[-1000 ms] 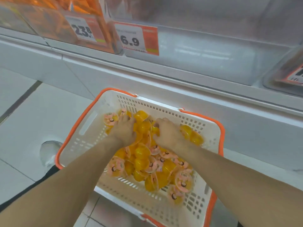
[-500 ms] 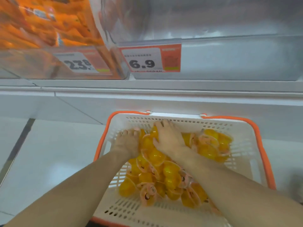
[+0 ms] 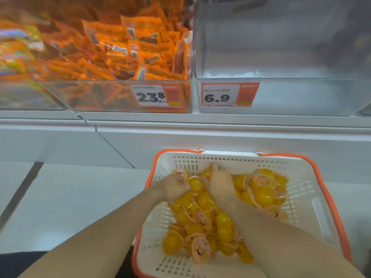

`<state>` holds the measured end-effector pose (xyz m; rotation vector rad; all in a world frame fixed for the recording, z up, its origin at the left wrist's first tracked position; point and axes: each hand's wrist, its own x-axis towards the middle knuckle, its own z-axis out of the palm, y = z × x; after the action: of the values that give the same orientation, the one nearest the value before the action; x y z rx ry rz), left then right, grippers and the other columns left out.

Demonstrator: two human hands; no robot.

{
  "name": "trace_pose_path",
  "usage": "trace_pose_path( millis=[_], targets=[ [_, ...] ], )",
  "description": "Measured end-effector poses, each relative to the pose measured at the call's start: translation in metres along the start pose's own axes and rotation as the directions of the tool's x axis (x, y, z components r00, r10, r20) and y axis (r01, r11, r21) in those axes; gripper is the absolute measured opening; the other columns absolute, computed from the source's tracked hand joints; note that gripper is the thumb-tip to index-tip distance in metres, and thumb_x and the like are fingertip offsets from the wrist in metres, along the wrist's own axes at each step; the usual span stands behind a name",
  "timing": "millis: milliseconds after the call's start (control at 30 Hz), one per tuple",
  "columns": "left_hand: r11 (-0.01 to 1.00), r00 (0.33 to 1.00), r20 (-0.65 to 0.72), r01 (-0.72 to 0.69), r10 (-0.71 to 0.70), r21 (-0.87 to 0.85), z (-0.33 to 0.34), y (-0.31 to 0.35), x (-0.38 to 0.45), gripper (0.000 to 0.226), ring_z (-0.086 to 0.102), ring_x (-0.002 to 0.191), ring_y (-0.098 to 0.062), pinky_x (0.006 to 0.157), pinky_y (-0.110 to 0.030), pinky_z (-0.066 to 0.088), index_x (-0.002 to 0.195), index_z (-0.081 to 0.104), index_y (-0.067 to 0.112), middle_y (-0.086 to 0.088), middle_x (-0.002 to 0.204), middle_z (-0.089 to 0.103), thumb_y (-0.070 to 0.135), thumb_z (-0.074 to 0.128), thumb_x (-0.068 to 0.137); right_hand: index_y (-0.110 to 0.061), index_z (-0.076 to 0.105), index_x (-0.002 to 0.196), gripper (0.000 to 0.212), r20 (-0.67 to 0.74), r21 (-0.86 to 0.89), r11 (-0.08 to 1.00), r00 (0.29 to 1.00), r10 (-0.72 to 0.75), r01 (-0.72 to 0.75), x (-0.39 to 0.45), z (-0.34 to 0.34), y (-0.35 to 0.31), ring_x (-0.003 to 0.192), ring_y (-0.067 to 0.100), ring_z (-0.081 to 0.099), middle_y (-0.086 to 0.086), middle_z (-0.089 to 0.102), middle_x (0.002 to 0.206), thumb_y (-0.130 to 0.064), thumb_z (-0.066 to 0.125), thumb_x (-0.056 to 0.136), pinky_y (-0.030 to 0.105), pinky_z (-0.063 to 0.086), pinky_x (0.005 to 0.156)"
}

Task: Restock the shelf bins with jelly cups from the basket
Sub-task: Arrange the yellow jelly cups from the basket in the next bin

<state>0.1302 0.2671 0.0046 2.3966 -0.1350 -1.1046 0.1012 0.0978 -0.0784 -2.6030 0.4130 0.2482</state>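
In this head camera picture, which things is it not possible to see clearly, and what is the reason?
- Fingertips of the left hand and right hand: buried among the jelly cups, so the grip is unclear.
- Small print on the 6.9 price tag: too small.
- Packets at far left: blurred.
- Clear bin above the 6.9 tag: right part cut off by the frame edge.
- Basket: near edge hidden by forearms.

fingertips of both hands (image 3: pixel 200 185) buried among jelly cups (image 3: pixel 263 195)

Both hands, left hand (image 3: pixel 175 189) and right hand (image 3: pixel 221 183), dig among yellow jelly cups (image 3: pixel 204 200) in the white basket (image 3: pixel 305 189) below a clear shelf bin (image 3: pixel 291 97).
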Motion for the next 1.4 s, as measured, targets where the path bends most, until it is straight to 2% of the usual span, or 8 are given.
trace_pose_path(
  millis=[167, 267, 433, 567, 667, 833, 1033, 1400],
  targets=[
    [0.999, 0.999, -0.015, 0.03, -0.029, 0.023, -0.036, 0.02, -0.035, 0.021, 0.06, 0.095, -0.019, 0.068, -0.027, 0.048, 0.107, 0.065, 0.018, -0.005, 0.116, 0.058, 0.031, 0.058, 0.091, -0.02, 0.045, 0.113, 0.034, 0.001, 0.073, 0.996, 0.999, 0.045, -0.045, -0.003, -0.016, 0.004, 0.099, 0.025, 0.062, 0.003, 0.064, 0.103, -0.044, 0.058, 0.092, 0.038, 0.054, 0.084],
    [0.995, 0.997, 0.057, 0.05, -0.056, 0.091, -0.063, 0.04, -0.058, 0.014, 0.055, 0.086, -0.02, 0.07, -0.031, 0.051, 0.1, 0.059, 0.022, -0.001, 0.108, 0.058, 0.026, 0.063, 0.086, -0.014, 0.059, 0.091, 0.03, 0.142, 0.379, 0.913, 0.984, 0.105, -0.152, 0.002, -0.044, -0.003, 0.086, 0.033, 0.067, 0.01, 0.068, 0.085, -0.042, 0.048, 0.096, 0.035, 0.051, 0.075],
    [0.822, 0.996, 0.022, -0.083, 0.086, 0.564, -0.104, 0.093, -0.091, 0.04, 0.068, 0.092, -0.033, 0.08, -0.043, 0.059, 0.099, 0.071, 0.006, -0.014, 0.106, 0.069, 0.043, 0.055, 0.092, -0.016, 0.06, 0.075, 0.043, 0.618, 0.5, 0.767, 0.786, 0.009, -0.402, 0.0, -0.154, -0.033, 0.046, 0.019, 0.045, 0.008, 0.051, 0.05, -0.049, 0.04, 0.094, 0.02, 0.034, 0.043],
    [0.869, 0.969, -0.02, -0.211, 0.245, 0.447, -0.117, 0.128, -0.121, 0.05, 0.062, 0.088, -0.014, 0.08, -0.038, 0.055, 0.108, 0.062, 0.024, 0.005, 0.098, 0.063, 0.068, 0.062, 0.083, -0.01, 0.062, 0.091, 0.045, 0.702, 0.416, 0.871, 0.701, -0.125, -0.261, -0.021, -0.248, -0.059, 0.052, 0.016, 0.054, 0.009, 0.061, 0.069, -0.049, 0.04, 0.096, 0.023, 0.046, 0.049],
    [0.907, 0.924, -0.034, -0.367, 0.382, 0.204, -0.107, 0.144, -0.134, 0.059, 0.064, 0.095, -0.007, 0.085, -0.031, 0.055, 0.121, 0.055, 0.035, 0.008, 0.107, 0.066, 0.071, 0.068, 0.076, -0.011, 0.061, 0.092, 0.04, 0.691, 0.494, 0.828, 0.697, -0.19, -0.264, -0.042, -0.288, -0.065, 0.054, 0.017, 0.054, 0.01, 0.061, 0.071, -0.044, 0.039, 0.096, 0.025, 0.046, 0.052],
    [0.818, 0.863, -0.105, -0.502, 0.494, -0.28, -0.076, 0.158, -0.131, 0.045, 0.071, 0.099, -0.025, 0.096, -0.054, 0.052, 0.109, 0.068, 0.035, 0.0, 0.103, 0.076, 0.06, 0.071, 0.073, -0.008, 0.063, 0.103, 0.073, 0.658, 0.564, 0.781, 0.718, -0.227, -0.269, -0.062, -0.316, -0.048, 0.055, 0.019, 0.056, 0.016, 0.066, 0.084, -0.071, 0.027, 0.096, 0.022, 0.043, 0.046],
    [0.625, 0.893, -0.312, -0.45, 0.325, -0.638, -0.056, 0.183, -0.126, 0.043, 0.071, 0.082, -0.014, 0.074, -0.037, 0.053, 0.101, 0.068, 0.022, -0.002, 0.096, 0.075, 0.049, 0.079, 0.069, -0.006, 0.071, 0.108, 0.053, 0.415, 0.811, 0.525, 0.886, -0.205, -0.258, -0.075, -0.324, -0.038, 0.063, 0.02, 0.062, 0.015, 0.069, 0.088, -0.053, 0.065, 0.084, 0.029, 0.048, 0.062],
    [0.518, 0.877, -0.382, -0.48, 0.291, -0.708, -0.063, 0.186, -0.122, 0.033, 0.071, 0.081, -0.005, 0.073, -0.024, 0.05, 0.114, 0.062, 0.022, 0.007, 0.088, 0.077, 0.028, 0.075, 0.085, 0.003, 0.07, 0.108, 0.025, -0.11, 0.965, 0.242, 0.993, 0.035, 0.098, -0.085, -0.294, -0.059, 0.07, 0.026, 0.073, 0.019, 0.076, 0.087, -0.006, 0.071, 0.085, 0.028, 0.061, 0.064]
  ],
)
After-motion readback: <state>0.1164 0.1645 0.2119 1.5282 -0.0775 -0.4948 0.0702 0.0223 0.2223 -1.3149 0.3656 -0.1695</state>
